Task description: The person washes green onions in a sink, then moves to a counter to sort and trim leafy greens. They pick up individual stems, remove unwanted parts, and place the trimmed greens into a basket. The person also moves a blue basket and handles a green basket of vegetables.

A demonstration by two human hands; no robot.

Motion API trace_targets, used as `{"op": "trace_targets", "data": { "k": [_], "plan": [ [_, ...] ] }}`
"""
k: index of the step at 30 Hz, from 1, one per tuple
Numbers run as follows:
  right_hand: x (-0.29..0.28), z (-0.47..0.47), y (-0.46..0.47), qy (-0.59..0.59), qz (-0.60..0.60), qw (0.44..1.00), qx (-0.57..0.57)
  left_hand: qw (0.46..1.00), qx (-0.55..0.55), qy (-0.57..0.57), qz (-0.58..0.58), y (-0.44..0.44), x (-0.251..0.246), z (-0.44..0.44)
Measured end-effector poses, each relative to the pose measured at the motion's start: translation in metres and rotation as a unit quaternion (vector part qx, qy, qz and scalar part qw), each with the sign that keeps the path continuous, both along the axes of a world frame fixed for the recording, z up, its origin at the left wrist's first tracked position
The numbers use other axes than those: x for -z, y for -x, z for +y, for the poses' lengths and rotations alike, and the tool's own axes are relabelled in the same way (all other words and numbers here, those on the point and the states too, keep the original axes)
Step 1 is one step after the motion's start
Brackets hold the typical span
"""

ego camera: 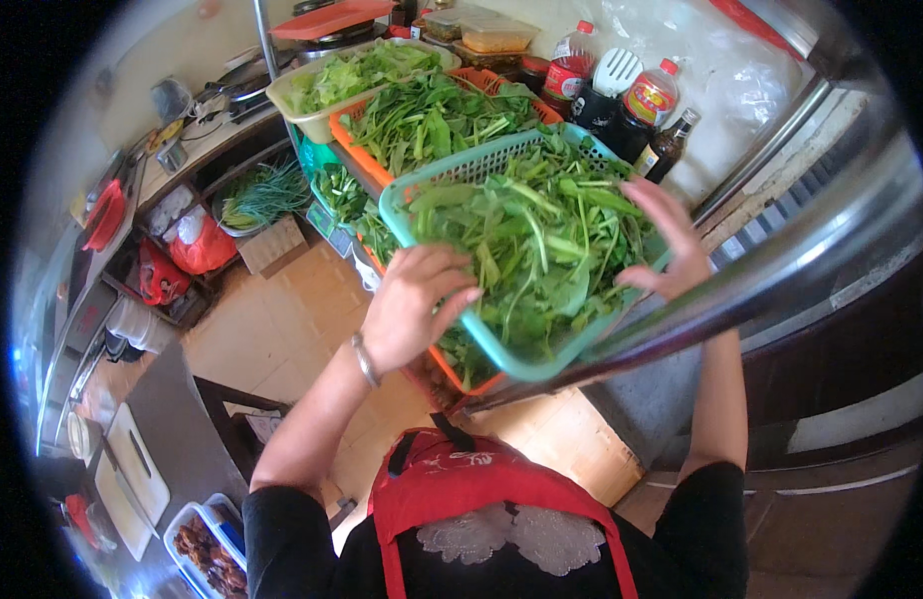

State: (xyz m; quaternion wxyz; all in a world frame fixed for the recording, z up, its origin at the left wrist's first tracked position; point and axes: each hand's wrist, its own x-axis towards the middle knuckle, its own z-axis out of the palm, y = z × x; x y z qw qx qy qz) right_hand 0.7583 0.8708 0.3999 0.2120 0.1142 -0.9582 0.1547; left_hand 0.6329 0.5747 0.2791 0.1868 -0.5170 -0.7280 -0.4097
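Observation:
A teal plastic basket (pixel 504 355) heaped with leafy green vegetables (pixel 536 239) is in front of me, tilted over an orange basket (pixel 482 387) that also has greens in it. My left hand (pixel 424 299) is at the basket's left rim, fingers bent over the edge of the greens; whether it grips anything is hidden. On the opposite side, my right hand (pixel 675 247) is held with thumb and fingers apart beside the leaves, with nothing visible in it. Slight blur covers both hands.
Behind stand another orange basket (pixel 549 112) of greens and a cream basket (pixel 319 127) of lettuce. Bottles (pixel 651 93) and a slotted spatula (pixel 617 71) line the wall. A metal rail (pixel 791 273) crosses at right. A knife (pixel 121 475) lies on a cutting board (pixel 151 479).

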Motion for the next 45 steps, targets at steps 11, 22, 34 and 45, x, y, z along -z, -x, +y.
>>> {"op": "trace_targets", "data": {
  "k": [11,22,34,45],
  "plan": [
    [-0.001,0.083,0.062,0.085,-0.06,0.995,0.008,0.992,0.111,0.019,-0.052,0.022,-0.003,-0.014],
    [-0.019,0.063,0.087,-0.007,-0.037,0.998,0.055,0.976,0.203,0.06,0.055,0.085,-0.052,0.093],
    [-0.013,0.056,0.002,0.082,0.001,0.983,0.167,0.67,0.048,-0.187,-0.717,0.039,0.027,-0.028],
    [0.017,0.128,0.0,0.318,0.062,0.933,0.157,0.507,0.097,-0.185,-0.836,-0.011,0.029,0.017]
  ]
}}
